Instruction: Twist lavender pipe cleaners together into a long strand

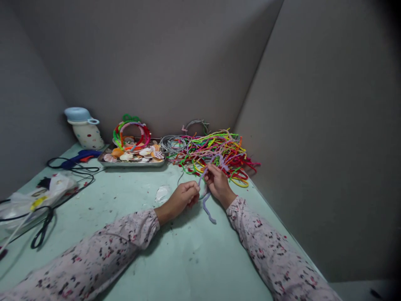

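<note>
A lavender pipe cleaner (206, 208) runs between my two hands, its loose end hanging bent over the table. My left hand (181, 196) is closed, its fingers curled in a fist at the strand's lower part. With thumb and fingertips, my right hand (217, 182) pinches the strand a little higher and to the right. A thin wire seems to pass near my left fingers, but its hold is hidden. Just beyond my right hand lies a tangled heap of colourful pipe cleaners (216, 146).
A metal tray (134, 164) holds shells (127, 156) and pipe-cleaner-wrapped hoops (147, 134). Beside it lies a grey wire coil (172, 144). At left are a spotted bottle (87, 134), a blue glue gun (77, 159), a black cable (90, 180) and a plastic bag (59, 184). Partition walls (297, 159) enclose the table.
</note>
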Available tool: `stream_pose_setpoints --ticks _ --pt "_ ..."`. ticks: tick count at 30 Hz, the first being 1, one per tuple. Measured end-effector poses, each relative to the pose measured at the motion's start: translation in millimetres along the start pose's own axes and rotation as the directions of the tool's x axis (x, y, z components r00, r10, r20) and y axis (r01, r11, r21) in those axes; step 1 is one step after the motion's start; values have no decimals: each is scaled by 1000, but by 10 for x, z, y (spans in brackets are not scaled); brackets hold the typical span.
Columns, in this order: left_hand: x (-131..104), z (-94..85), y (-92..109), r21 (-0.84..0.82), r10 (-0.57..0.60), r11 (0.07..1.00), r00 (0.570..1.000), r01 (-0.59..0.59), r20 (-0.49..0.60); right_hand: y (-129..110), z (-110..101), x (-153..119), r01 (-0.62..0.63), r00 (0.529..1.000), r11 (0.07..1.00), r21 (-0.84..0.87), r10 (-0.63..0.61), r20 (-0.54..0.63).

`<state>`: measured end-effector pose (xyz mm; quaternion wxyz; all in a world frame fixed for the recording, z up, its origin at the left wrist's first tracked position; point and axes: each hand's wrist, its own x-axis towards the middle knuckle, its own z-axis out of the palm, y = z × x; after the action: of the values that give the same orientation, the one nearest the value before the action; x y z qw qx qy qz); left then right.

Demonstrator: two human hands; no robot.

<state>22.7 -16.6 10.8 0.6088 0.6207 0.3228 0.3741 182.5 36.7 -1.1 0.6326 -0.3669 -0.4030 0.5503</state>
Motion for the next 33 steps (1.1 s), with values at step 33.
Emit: stream_pose_setpoints --ticks 33 --pt "63 -33 -41 151 -28 988 997 39 -69 -48 -40 58 101 978 988 120 -76 -196"
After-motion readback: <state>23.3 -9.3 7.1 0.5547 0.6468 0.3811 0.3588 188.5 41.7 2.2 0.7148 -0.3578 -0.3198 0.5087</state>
